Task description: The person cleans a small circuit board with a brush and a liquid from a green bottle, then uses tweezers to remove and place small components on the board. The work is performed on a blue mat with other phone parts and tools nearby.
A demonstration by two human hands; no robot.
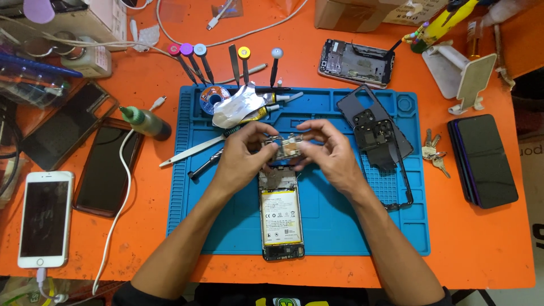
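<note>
An opened phone [281, 218] is laid on the blue mat [226, 226], its yellow-edged battery carrying a white rectangular label. Just above it, a small circuit board [288, 147] is pinched between the fingers of the left hand [245, 156] and the right hand [328, 153], both closed on its edges; the board's details are mostly hidden by the fingertips. A dark back cover [377, 131] is seen to the right, a crumpled foil piece [237, 107] beyond. At the far edge, a brown cardboard box [354, 12] is cut off by the frame, its white label barely readable.
</note>
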